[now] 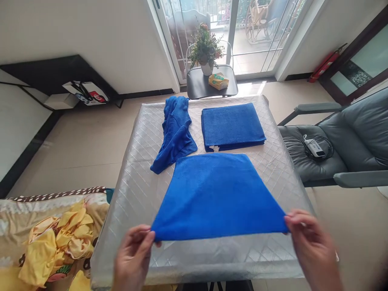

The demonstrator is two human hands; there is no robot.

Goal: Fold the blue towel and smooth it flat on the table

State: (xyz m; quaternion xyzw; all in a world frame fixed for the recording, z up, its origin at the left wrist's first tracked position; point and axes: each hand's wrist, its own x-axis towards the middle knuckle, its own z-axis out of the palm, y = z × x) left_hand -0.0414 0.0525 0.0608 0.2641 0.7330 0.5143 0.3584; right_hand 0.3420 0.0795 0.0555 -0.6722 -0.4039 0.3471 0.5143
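A bright blue towel (216,198) is stretched out flat between my two hands, its near edge lifted and its far edge lying on the table. My left hand (136,246) pinches the near left corner. At the near right corner, my right hand (309,240) grips the cloth between thumb and fingers. Beyond the towel sits a neat stack of folded blue towels (233,125), with a small white tag at its front edge. A crumpled blue cloth (177,131) lies to the left of the stack.
A silvery quilted cover (133,186) drapes the table. Behind stands a chair (194,87) bearing a potted plant (206,52) and a tissue pack (218,81). A grey armchair (357,133) with a cabled device (315,147) is at right; yellow cloths (60,238) lie at lower left.
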